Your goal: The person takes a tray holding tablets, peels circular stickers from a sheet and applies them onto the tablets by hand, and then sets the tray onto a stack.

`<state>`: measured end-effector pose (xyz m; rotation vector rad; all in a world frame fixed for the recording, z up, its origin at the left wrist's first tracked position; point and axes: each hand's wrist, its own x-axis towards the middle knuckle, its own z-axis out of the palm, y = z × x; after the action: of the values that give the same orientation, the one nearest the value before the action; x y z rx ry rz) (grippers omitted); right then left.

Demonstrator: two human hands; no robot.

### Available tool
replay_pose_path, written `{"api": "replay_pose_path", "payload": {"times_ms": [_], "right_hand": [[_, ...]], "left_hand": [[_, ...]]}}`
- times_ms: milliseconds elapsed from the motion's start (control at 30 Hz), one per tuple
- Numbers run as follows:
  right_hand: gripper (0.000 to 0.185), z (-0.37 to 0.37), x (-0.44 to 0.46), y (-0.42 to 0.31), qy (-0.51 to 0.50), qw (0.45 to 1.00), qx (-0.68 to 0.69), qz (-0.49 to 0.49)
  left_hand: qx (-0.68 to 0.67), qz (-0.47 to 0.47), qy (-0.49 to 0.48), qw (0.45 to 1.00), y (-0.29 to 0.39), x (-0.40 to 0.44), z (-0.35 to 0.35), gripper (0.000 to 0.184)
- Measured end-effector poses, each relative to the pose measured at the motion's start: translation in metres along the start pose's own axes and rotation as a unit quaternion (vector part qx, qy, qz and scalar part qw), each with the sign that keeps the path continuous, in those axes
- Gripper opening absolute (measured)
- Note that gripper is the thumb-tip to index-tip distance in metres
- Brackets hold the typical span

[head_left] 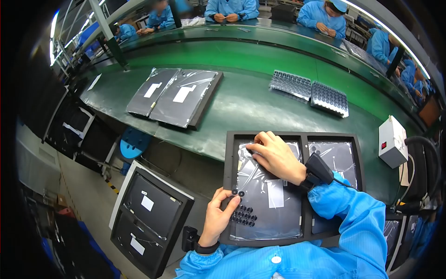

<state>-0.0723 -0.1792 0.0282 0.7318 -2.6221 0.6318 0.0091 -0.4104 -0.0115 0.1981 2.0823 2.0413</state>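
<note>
A black foam tray [305, 186] with two compartments lies in front of me, a dark panel in clear film [260, 195] in its left one. My right hand [276, 156] is over the panel's upper part, its fingers bent together at a small dark piece near the upper left corner. My left hand [219, 214] rests at the tray's left edge, thumb and fingers closed beside two small round black parts [238, 193]. What the left fingers grip is too small to make out. Several more black round parts [244, 216] sit in rows on the panel just below. A white label [275, 193] lies at the panel's middle.
Two film-wrapped panels [183, 97] lie on the green table [232, 111]. Two clear trays of black parts [310, 92] are at the back. A white switch box [392, 142] stands right. Another framed tray [151, 214] is lower left. Several people in blue work across the line.
</note>
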Motion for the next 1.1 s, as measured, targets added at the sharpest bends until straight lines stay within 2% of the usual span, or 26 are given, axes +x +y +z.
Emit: {"api": "replay_pose_path", "payload": {"times_ms": [100,167,267,400,433,500,533,567,700,800,900,967,1033,1100], "right_hand": [[0.03,0.008,-0.006,0.001,-0.001,1.0,-0.027,0.009],[0.035,0.009,-0.006,0.001,-0.007,0.999,-0.046,0.0],[0.043,0.012,-0.007,0.0,0.009,0.987,-0.147,-0.067],[0.037,0.012,-0.002,-0.001,-0.016,0.964,-0.237,-0.12],[0.034,0.013,0.002,0.0,-0.005,0.964,-0.231,-0.132],[0.021,-0.007,0.008,0.001,-0.048,0.965,-0.222,-0.129],[0.021,-0.023,0.008,0.005,-0.089,0.973,-0.185,-0.11],[0.029,-0.034,-0.001,0.015,-0.055,0.982,-0.141,-0.11],[0.044,-0.125,-0.069,0.026,0.02,0.982,-0.19,0.001],[0.04,-0.177,-0.158,0.013,0.08,0.956,-0.186,0.214],[0.032,-0.171,-0.262,0.001,0.158,0.896,-0.124,0.397],[0.032,-0.14,-0.33,0.004,0.19,0.868,-0.014,0.459],[0.039,-0.1,-0.366,0.001,0.295,0.784,0.133,0.529],[0.043,-0.1,-0.341,-0.013,0.288,0.785,0.166,0.523]], "left_hand": [[0.012,-0.001,-0.001,1.0,0.001,0.001,0.0,0.017],[0.023,0.007,0.006,1.0,0.002,0.002,0.003,0.012],[0.018,0.019,0.012,1.0,0.008,0.002,0.006,0.012],[0.022,0.004,0.009,1.0,-0.001,0.003,0.002,0.015],[0.04,0.022,0.007,0.999,-0.003,0.004,0.001,0.014],[0.011,-0.007,0.008,1.0,0.003,0.002,0.003,0.013],[0.007,0.0,0.003,1.0,-0.003,0.003,0.001,0.012],[0.012,0.005,-0.004,1.0,-0.004,0.003,0.0,0.012],[-0.012,-0.002,-0.007,1.0,-0.007,0.001,0.0,0.012],[-0.058,-0.03,-0.016,0.998,-0.014,0.004,0.0,0.012],[-0.046,-0.021,-0.002,0.999,-0.018,0.005,0.004,0.013],[-0.028,-0.008,0.001,1.0,-0.017,0.006,0.004,0.015],[-0.009,-0.009,0.011,1.0,-0.02,0.006,0.005,0.018],[0.024,0.039,0.037,0.998,-0.022,0.004,0.007,0.019]]}}
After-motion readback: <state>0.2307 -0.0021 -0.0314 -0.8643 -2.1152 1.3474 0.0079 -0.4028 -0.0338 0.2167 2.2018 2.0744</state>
